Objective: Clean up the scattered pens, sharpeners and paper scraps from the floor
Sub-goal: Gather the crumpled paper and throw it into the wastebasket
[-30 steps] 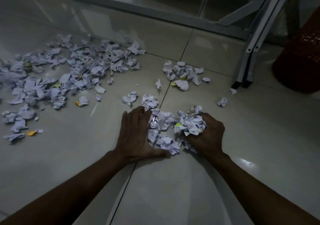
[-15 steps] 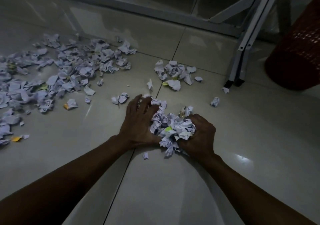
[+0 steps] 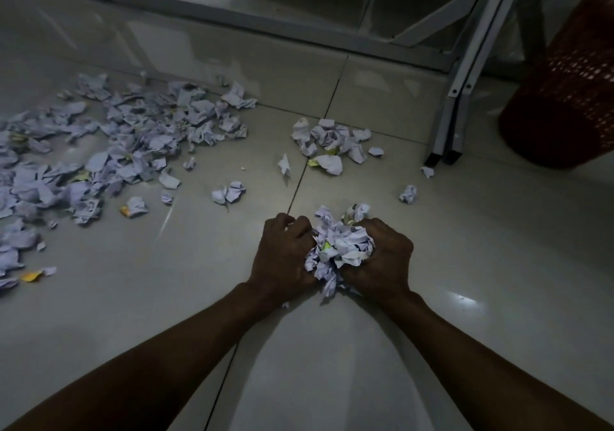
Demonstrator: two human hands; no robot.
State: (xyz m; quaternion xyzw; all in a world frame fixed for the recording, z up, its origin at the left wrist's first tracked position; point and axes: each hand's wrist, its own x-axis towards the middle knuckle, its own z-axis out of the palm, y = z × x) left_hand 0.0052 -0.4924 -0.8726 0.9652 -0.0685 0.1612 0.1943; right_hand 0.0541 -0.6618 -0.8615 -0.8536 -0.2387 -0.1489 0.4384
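Observation:
A bunch of crumpled white paper scraps is squeezed between my two hands on the tiled floor. My left hand presses it from the left with curled fingers; my right hand closes on it from the right. A wide spread of paper scraps covers the floor at the left. A smaller heap of scraps lies ahead, near the tile joint. Loose single scraps lie between them. No pens or sharpeners show.
A red mesh bin stands at the right edge. White metal legs of a folding frame come down beside it. A grey frame bar runs along the far floor. One crumpled scrap lies near the legs.
Both hands have closed inward, gathering the loose scraps into one tight bunch between them. My left hand went from flat to curled.

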